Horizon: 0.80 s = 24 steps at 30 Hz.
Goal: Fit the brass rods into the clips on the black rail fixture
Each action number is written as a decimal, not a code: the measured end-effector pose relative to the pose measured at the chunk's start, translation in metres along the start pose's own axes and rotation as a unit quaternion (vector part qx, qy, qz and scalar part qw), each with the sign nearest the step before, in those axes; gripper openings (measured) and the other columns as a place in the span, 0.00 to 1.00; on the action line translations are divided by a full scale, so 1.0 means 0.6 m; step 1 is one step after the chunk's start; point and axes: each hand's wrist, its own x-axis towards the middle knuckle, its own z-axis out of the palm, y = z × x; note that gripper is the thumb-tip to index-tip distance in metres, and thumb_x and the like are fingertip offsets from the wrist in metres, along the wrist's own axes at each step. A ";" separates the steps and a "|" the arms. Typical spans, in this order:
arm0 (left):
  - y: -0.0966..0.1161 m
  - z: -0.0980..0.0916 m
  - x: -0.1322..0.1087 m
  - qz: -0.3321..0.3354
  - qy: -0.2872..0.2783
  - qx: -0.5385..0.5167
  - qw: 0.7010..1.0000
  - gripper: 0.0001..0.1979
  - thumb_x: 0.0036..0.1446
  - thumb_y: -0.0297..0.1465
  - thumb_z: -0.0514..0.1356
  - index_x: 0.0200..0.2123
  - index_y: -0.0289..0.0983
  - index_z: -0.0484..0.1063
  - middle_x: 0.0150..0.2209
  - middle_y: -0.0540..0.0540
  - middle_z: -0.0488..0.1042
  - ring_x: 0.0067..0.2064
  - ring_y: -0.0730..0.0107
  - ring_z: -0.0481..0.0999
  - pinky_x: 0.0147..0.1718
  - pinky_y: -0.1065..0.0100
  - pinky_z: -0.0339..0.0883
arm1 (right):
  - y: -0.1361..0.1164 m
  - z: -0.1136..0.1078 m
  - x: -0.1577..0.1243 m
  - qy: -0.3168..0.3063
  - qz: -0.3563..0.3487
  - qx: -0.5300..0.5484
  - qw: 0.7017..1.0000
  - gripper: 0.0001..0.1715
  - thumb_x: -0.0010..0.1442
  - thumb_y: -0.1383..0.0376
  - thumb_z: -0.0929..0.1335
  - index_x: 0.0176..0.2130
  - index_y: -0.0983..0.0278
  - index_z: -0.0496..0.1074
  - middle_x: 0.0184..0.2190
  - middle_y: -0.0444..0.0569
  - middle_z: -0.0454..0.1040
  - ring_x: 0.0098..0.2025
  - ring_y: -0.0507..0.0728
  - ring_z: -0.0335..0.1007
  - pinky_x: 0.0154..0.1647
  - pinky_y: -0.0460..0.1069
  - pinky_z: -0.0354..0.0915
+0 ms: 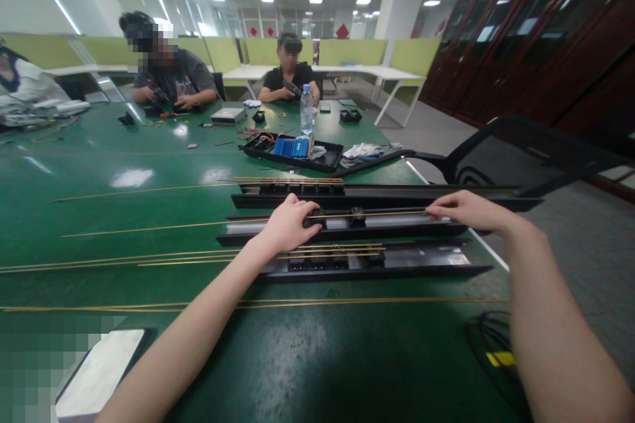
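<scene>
My right hand (459, 206) pinches the right end of a thin brass-coloured rod (391, 214). This rod runs left along the middle black channel (397, 232). Closed round a small black block (316, 217) in that channel is my left hand (292, 225), which partly hides it. A second black block (357, 216) sits in the same channel, to the right of my left hand, with the rod passing at its top. Nearer to me, another black channel (426, 271) holds several black blocks (340, 258) with several rods across them. Behind lies a third channel (421, 200) with similar blocks and rods.
Two loose rods (347, 302) lie across the green table (278, 357) in front. Black cable (483, 337) lies at the right edge, near a black mesh chair (536, 152). Further back are a black tray (327, 158), a water bottle (306, 112) and seated people (178, 76).
</scene>
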 end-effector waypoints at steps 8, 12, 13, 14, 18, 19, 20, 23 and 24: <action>0.001 -0.001 0.000 -0.002 -0.001 0.000 1.000 0.22 0.59 0.41 0.60 0.54 0.39 0.72 0.41 0.43 0.78 0.47 0.55 0.67 0.46 0.59 0.68 | 0.009 -0.012 -0.009 0.023 0.055 -0.020 0.998 0.31 0.52 0.42 0.69 0.36 0.66 0.82 0.37 0.55 0.82 0.43 0.64 0.75 0.48 0.51 0.65; 0.001 -0.001 -0.001 -0.001 0.000 -0.003 1.000 0.22 0.59 0.41 0.61 0.54 0.38 0.72 0.41 0.42 0.78 0.47 0.55 0.67 0.46 0.59 0.68 | 0.024 -0.017 -0.007 0.050 0.124 -0.073 0.988 0.32 0.51 0.39 0.68 0.30 0.65 0.81 0.34 0.57 0.82 0.40 0.66 0.75 0.43 0.54 0.65; 0.002 -0.002 -0.001 -0.001 -0.001 -0.004 1.000 0.22 0.59 0.40 0.61 0.54 0.38 0.73 0.41 0.42 0.78 0.47 0.55 0.67 0.46 0.59 0.68 | 0.028 -0.019 -0.005 0.056 0.132 -0.078 0.987 0.32 0.52 0.40 0.68 0.30 0.65 0.81 0.35 0.57 0.82 0.39 0.66 0.75 0.42 0.54 0.65; 0.002 -0.003 -0.001 -0.002 -0.002 -0.005 1.000 0.22 0.59 0.40 0.61 0.54 0.38 0.73 0.41 0.42 0.78 0.47 0.55 0.67 0.46 0.59 0.68 | 0.033 -0.020 -0.004 0.062 0.136 -0.078 0.986 0.30 0.53 0.41 0.67 0.31 0.65 0.81 0.36 0.58 0.82 0.39 0.66 0.75 0.42 0.54 0.65; 0.003 -0.005 0.000 -0.007 -0.004 -0.008 1.000 0.21 0.59 0.41 0.61 0.54 0.39 0.73 0.41 0.43 0.78 0.47 0.55 0.67 0.47 0.58 0.68 | 0.031 -0.027 0.000 0.099 0.148 -0.114 0.977 0.27 0.57 0.46 0.66 0.34 0.64 0.81 0.38 0.60 0.81 0.39 0.67 0.76 0.39 0.55 0.65; 0.003 -0.004 -0.001 -0.007 -0.003 -0.008 1.000 0.21 0.59 0.41 0.61 0.54 0.39 0.72 0.41 0.43 0.78 0.47 0.55 0.67 0.47 0.58 0.68 | 0.024 -0.027 -0.001 0.116 0.147 -0.135 0.973 0.27 0.57 0.46 0.65 0.36 0.64 0.81 0.40 0.60 0.81 0.40 0.68 0.76 0.39 0.55 0.65; 0.003 -0.004 -0.001 -0.006 -0.003 -0.007 1.000 0.22 0.59 0.41 0.61 0.54 0.39 0.72 0.42 0.43 0.78 0.47 0.55 0.67 0.47 0.59 0.68 | 0.013 -0.026 -0.001 0.134 0.139 -0.154 0.969 0.27 0.57 0.46 0.65 0.38 0.63 0.81 0.42 0.60 0.81 0.42 0.69 0.75 0.39 0.56 0.65; 0.001 -0.001 -0.001 -0.003 -0.001 -0.004 1.000 0.22 0.59 0.41 0.61 0.54 0.39 0.72 0.42 0.43 0.78 0.47 0.55 0.67 0.47 0.59 0.68 | -0.036 -0.009 -0.001 0.179 0.044 -0.166 0.969 0.27 0.59 0.48 0.64 0.43 0.63 0.80 0.44 0.58 0.81 0.45 0.69 0.75 0.44 0.56 0.65; 0.001 -0.001 -0.001 -0.002 0.000 -0.003 1.000 0.22 0.59 0.41 0.61 0.54 0.39 0.72 0.42 0.43 0.78 0.48 0.55 0.67 0.47 0.59 0.68 | -0.057 0.003 0.001 0.182 -0.004 -0.151 0.972 0.26 0.60 0.49 0.64 0.42 0.64 0.80 0.43 0.57 0.81 0.45 0.68 0.75 0.46 0.56 0.65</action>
